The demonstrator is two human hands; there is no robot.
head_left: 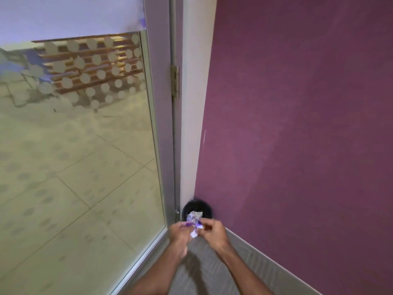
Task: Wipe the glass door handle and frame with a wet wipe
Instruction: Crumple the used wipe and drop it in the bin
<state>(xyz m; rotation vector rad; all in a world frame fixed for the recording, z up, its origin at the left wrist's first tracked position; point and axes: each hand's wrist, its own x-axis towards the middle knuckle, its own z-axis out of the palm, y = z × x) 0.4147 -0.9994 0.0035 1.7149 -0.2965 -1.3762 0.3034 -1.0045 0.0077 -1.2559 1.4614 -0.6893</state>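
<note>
A glass door (85,156) with a grey metal frame (163,124) fills the left half of the view; its handle is out of sight. Both my hands are low in the corner, close together. My left hand (180,232) and my right hand (211,231) pinch a small crumpled white and purple wet wipe (194,223) between their fingertips. They hold the wipe just above a black bin (196,209) that stands on the floor in the corner, with crumpled white paper inside it.
A purple wall (297,124) runs along the right with a grey skirting board (276,262). A metal hinge (174,80) sits on the white door jamb (192,124). Grey carpet (202,277) lies under my arms. Frosted dots mark the upper glass.
</note>
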